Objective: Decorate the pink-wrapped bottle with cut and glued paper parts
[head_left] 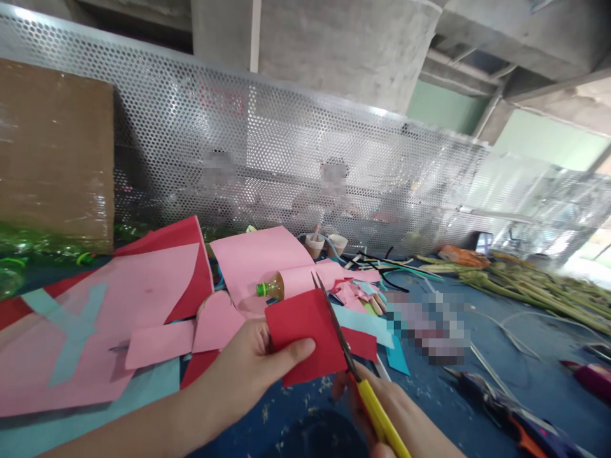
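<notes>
My left hand point(267, 356) grips a piece of red paper point(305, 324), the thumb on top and the other fingers mostly hidden behind it. On the right, my right hand point(382, 401) is closed round the yellow handles of a pair of scissors point(351, 359). The scissors point up and to the left, their blades at the right edge of the red paper. I cannot tell how far the blades are parted. Just beyond the paper lies a bottle point(274, 287) with a green cap, pink paper wrapped around its body.
Pink sheets point(260, 254) and a light blue letter-like cutout point(79, 324) lie at left. Paper scraps and two cups point(315, 245) stand beyond the hands. A glue gun point(496, 401) and long green stalks point(525, 289) are at right. Perforated metal panels point(286, 152) rise behind.
</notes>
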{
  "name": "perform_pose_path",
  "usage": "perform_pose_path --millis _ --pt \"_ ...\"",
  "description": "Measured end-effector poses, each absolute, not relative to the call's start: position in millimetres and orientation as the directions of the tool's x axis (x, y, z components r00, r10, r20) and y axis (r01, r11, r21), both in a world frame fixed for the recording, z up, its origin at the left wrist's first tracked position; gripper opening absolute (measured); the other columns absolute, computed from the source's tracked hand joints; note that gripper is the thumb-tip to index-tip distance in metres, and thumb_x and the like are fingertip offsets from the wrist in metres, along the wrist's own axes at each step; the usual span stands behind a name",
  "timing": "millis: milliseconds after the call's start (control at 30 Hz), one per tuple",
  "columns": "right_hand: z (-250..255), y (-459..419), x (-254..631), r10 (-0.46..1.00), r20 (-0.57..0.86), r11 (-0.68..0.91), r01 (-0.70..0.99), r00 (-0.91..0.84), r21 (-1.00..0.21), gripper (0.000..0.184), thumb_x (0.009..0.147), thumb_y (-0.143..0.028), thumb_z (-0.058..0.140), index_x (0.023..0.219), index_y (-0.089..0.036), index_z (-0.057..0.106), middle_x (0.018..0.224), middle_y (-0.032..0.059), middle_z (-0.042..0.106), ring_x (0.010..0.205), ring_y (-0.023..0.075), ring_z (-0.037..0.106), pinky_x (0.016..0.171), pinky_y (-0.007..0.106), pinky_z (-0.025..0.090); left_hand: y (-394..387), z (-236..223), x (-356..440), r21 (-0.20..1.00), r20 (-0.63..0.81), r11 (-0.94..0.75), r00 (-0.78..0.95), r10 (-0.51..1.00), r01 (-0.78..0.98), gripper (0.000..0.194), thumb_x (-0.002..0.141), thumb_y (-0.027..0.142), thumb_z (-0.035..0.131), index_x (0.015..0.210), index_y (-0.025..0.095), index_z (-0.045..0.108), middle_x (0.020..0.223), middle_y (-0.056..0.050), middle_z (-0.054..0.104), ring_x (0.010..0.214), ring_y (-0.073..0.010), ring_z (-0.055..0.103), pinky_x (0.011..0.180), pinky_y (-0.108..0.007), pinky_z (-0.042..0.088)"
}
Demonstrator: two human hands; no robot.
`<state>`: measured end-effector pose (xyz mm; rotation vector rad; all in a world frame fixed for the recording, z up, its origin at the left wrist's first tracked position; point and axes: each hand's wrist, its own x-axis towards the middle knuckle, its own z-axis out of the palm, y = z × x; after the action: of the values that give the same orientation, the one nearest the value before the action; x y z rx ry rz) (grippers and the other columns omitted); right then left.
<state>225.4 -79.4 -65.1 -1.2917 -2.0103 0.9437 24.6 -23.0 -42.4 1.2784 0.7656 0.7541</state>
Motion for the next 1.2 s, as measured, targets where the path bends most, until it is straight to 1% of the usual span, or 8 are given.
perform_pose_path --millis 267,467,700,800,900,1000,1100,1200 --pt "-75.5 -81.1 225.2 0.921 0.064 0.254 0.469 -0.384 -0.846 0.079 0.063 -0.091 0.023 0.081 -0.018 0.048 0.054 -0.0059 0.034 0.049 0.0108 0.031 0.046 0.026 0.022 -26.5 -39.8 27.8 0.980 -0.129 0.189 0.521 0.844 -0.064 0.032 0.072 0.041 0.071 0.092 0.017 0.073 0.082 -0.005 0.076 0.078 -0.0215 0.069 0.070 -0.027 0.052" --pt "-77.7 -79.1 220.3 0.952 0.096 0.238 0.500 -0.292 -0.832 0.070 0.076 -0.083 0.021 0.069 -0.018 0.047 0.058 -0.0041 0.035 0.052 0.0100 0.031 0.048 0.024 0.024 -23.8 -48.7 30.7 0.973 -0.165 0.223 0.499 0.851 -0.059 0.034 0.070 0.041 0.073 0.092 0.016 0.073 0.083 -0.006 0.076 0.075 -0.0219 0.069 0.069 -0.029 0.052" --pt "-71.0 -76.8 228.4 0.995 -0.086 0.021 0.944 -0.052 -0.328 0.029 0.081 -0.046 0.053 0.072 -0.019 0.053 0.066 0.0048 0.060 0.056 0.0165 0.050 0.050 0.026 0.025 8.0 -64.8 20.8 0.982 -0.039 0.045 0.036 0.999 -0.184 0.033 0.072 0.037 0.071 0.093 0.011 0.069 0.087 -0.010 0.075 0.080 -0.0237 0.070 0.074 -0.032 0.055" --pt "-63.1 -82.9 224.5 0.977 -0.161 0.079 0.938 -0.140 -0.338 0.014 0.076 -0.033 0.059 0.079 -0.020 0.059 0.073 0.0049 0.066 0.063 0.0190 0.058 0.051 0.026 0.031 18.9 -66.9 16.6 0.976 0.025 -0.039 -0.066 0.997 -0.214 0.036 0.072 0.034 0.071 0.097 0.009 0.066 0.093 -0.012 0.074 0.083 -0.0249 0.070 0.077 -0.035 0.055" --pt "-55.5 -86.8 222.9 0.936 -0.170 0.206 0.872 -0.307 -0.443 0.021 0.071 -0.034 0.069 0.088 -0.021 0.066 0.084 0.0042 0.068 0.072 0.0198 0.063 0.058 0.025 0.041 20.6 -66.9 16.0 0.983 0.036 -0.048 -0.073 0.997 -0.175 0.033 0.073 0.033 0.069 0.096 0.010 0.067 0.090 -0.011 0.074 0.082 -0.0247 0.070 0.077 -0.034 0.056" --pt "-52.3 -83.3 228.9 0.944 -0.017 0.281 0.830 -0.329 -0.482 0.019 0.077 -0.035 0.067 0.092 -0.024 0.070 0.096 0.0048 0.066 0.084 0.0202 0.063 0.072 0.027 0.047 17.8 -67.6 17.2 0.997 0.034 -0.039 -0.067 0.997 -0.067 0.026 0.073 0.035 0.069 0.088 0.014 0.069 0.077 -0.006 0.075 0.078 -0.0236 0.070 0.072 -0.030 0.055" --pt "-52.1 -70.5 234.0 0.971 0.132 0.234 0.901 -0.199 -0.365 0.028 0.085 -0.038 0.058 0.106 -0.020 0.065 0.106 0.0091 0.064 0.098 0.0250 0.060 0.084 0.036 0.047 17.6 -71.0 16.6 0.998 0.057 -0.054 -0.063 0.996 0.039 0.023 0.072 0.038 0.068 0.081 0.017 0.070 0.070 -0.003 0.074 0.073 -0.0229 0.070 0.068 -0.027 0.054" --pt "-51.9 -47.1 231.2 0.982 0.082 0.180 0.968 -0.168 -0.174 0.048 0.086 -0.048 0.055 0.115 -0.010 0.059 0.111 0.0179 0.061 0.109 0.0332 0.054 0.093 0.046 0.041 21.1 -75.6 14.0 0.990 0.104 -0.099 -0.047 0.993 0.104 0.024 0.073 0.041 0.067 0.078 0.018 0.070 0.069 -0.003 0.075 0.072 -0.0232 0.070 0.068 -0.027 0.053"
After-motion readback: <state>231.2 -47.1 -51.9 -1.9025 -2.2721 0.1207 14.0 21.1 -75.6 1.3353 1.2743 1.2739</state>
